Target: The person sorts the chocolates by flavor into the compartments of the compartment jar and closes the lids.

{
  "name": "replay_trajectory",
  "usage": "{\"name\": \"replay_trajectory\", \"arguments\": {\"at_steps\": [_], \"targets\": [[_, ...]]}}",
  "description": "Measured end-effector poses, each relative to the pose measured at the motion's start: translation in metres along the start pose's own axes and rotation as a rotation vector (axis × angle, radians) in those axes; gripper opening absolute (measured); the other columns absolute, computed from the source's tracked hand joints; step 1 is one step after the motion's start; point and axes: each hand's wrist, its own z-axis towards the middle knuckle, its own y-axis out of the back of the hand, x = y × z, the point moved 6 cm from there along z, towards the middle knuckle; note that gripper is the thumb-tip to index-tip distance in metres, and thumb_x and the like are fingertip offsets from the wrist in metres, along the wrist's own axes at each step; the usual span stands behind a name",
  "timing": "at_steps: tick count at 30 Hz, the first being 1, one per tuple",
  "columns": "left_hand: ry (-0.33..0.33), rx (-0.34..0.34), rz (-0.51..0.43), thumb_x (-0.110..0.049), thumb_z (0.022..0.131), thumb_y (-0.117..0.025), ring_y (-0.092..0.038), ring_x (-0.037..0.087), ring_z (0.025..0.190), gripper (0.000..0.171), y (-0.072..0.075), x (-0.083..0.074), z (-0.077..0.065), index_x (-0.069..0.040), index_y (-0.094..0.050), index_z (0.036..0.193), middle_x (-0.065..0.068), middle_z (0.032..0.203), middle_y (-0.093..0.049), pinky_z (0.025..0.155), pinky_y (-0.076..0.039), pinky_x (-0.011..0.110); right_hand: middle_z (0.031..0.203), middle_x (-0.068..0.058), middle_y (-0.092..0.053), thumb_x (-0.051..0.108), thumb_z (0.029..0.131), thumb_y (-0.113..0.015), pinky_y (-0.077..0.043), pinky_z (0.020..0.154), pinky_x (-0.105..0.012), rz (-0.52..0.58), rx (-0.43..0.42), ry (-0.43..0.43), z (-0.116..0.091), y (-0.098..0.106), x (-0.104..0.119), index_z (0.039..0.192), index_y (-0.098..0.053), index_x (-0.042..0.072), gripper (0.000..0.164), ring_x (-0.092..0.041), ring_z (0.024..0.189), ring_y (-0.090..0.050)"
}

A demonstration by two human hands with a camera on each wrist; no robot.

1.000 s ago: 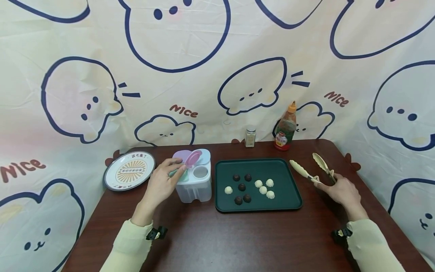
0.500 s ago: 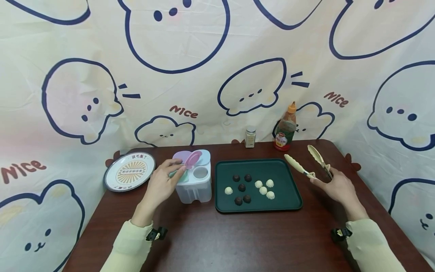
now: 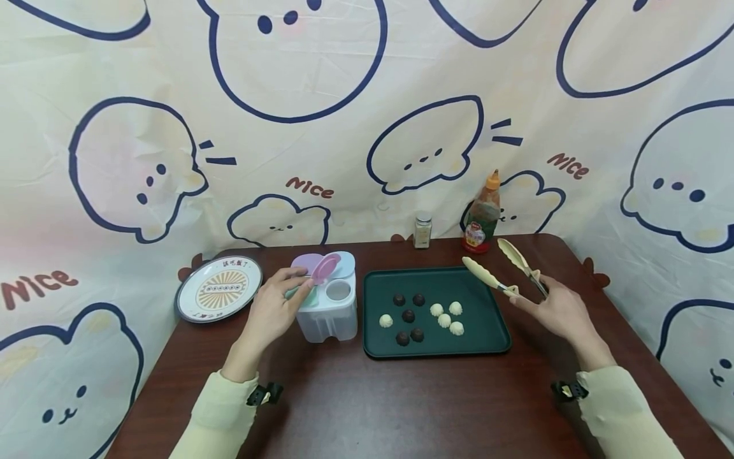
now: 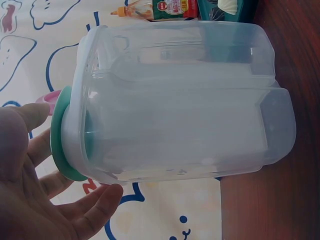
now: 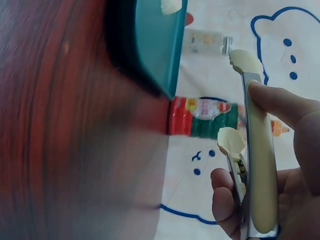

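Observation:
My left hand [image 3: 274, 305] pinches a raised pink lid [image 3: 325, 268] on a clear storage box [image 3: 328, 324] with several compartments. Under that lid, the round opening [image 3: 338, 290] is uncovered. A green lid [image 4: 61, 137] sits beside my fingers in the left wrist view. My right hand [image 3: 569, 312] grips a pair of tongs [image 3: 483, 274] with cream tips; their arms are spread with nothing between them. One tip overlaps the far right corner of the dark green tray [image 3: 482, 343] in the head view. Dark chocolate-like balls [image 3: 408, 316] and white swirled ones [image 3: 444, 320] lie on the tray.
A white patterned plate [image 3: 220, 290] lies left of the box. Along the back edge of the brown table [image 3: 401, 408] stand a small glass jar [image 3: 422, 231] and a sauce bottle [image 3: 482, 220] with an orange cap. A printed cloth hangs behind.
My right hand has carried the spread tongs leftward and a little up, from right of the tray to its far right corner. The left hand and pink lid have stayed put.

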Motion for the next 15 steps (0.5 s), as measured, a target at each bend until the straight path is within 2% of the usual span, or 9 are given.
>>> {"name": "replay_trajectory", "arguments": {"at_steps": [2, 4, 8, 15], "targets": [[0.001, -0.001, -0.001, -0.048, 0.101, -0.051, -0.052, 0.034, 0.132, 0.051, 0.0, 0.0, 0.0, -0.006, -0.072, 0.121, 0.01, 0.138, -0.06, 0.108, -0.039, 0.059, 0.088, -0.02, -0.066, 0.068, 0.086, -0.062, -0.048, 0.067, -0.045, 0.0, -0.019, 0.017, -0.001, 0.001, 0.006, 0.143, -0.04, -0.01, 0.1, -0.031, 0.079, -0.061], [0.0, -0.002, -0.001, -0.048, 0.101, -0.051, -0.052, 0.034, 0.132, 0.051, 0.0, 0.0, 0.0, -0.006, -0.072, 0.121, 0.01, 0.138, -0.06, 0.108, -0.039, 0.058, 0.077, -0.012, -0.063, 0.067, 0.086, -0.063, -0.044, 0.06, -0.037, 0.005, -0.038, 0.03, -0.001, 0.002, 0.012, 0.142, -0.043, -0.007, 0.095, -0.024, 0.071, -0.058], [-0.002, -0.001, -0.003, -0.048, 0.101, -0.051, -0.052, 0.034, 0.132, 0.051, 0.001, -0.001, 0.0, -0.006, -0.072, 0.121, 0.01, 0.138, -0.06, 0.108, -0.039, 0.058, 0.077, -0.01, -0.063, 0.064, 0.086, -0.066, -0.039, 0.056, -0.03, 0.02, -0.065, 0.062, -0.002, 0.0, 0.022, 0.14, -0.047, -0.005, 0.089, -0.02, 0.067, -0.056], [-0.002, 0.007, -0.002, -0.048, 0.102, -0.05, -0.052, 0.035, 0.132, 0.051, 0.001, -0.001, 0.0, -0.006, -0.072, 0.121, 0.01, 0.138, -0.059, 0.108, -0.039, 0.059, 0.076, -0.008, -0.059, 0.057, 0.089, -0.067, -0.039, 0.053, -0.031, 0.051, -0.04, 0.131, -0.003, -0.01, 0.036, 0.136, -0.049, -0.003, 0.078, -0.018, 0.061, -0.051]]}}
